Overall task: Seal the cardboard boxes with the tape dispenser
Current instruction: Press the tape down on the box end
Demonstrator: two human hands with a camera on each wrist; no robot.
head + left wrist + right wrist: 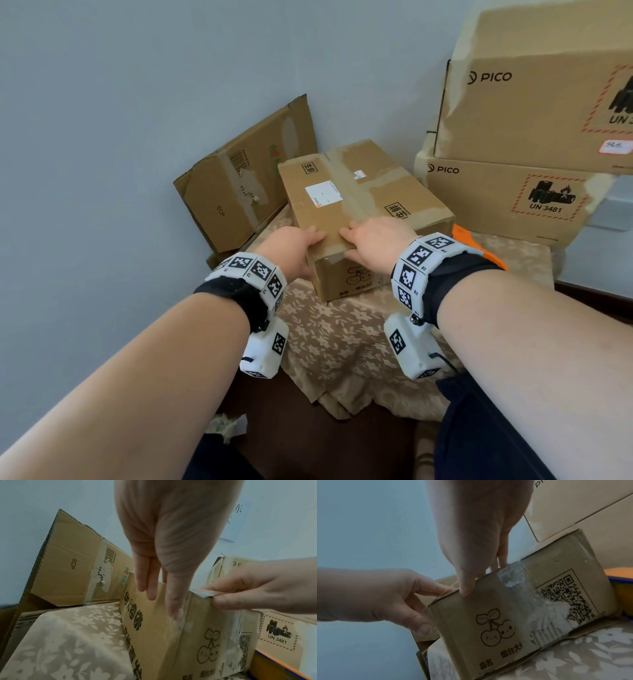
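— Where the flowered cloth covers the table, which box is the one being handled?

— The small closed cardboard box in the middle, the one with a white label and old tape along its top seam. It sits flat on the cloth, and its near end shows a cherry drawing and a square code.

— How are the hands placed on it?

— Both are at the near top edge. The left hand lies over the near left corner, fingers fairly straight on the top and side, the thumb down the side wall. The right hand grips the near edge: its fingers lie on the lid and its thumb presses the front face, so the edge is pinched between them.

— So neither hand is clenched?

— The left looks flat and relaxed against the cardboard; the right is a shallow pinch on the edge.

— What stands around it?

— Just to the left, a flattened box leans against the blue-grey wall. To the right, two larger boxes printed PICO are stacked, the lower one bearing a UN 3481 mark. Between them and the small box an orange thing with a blue edge pokes out behind the right wrist; I cannot tell what it is.
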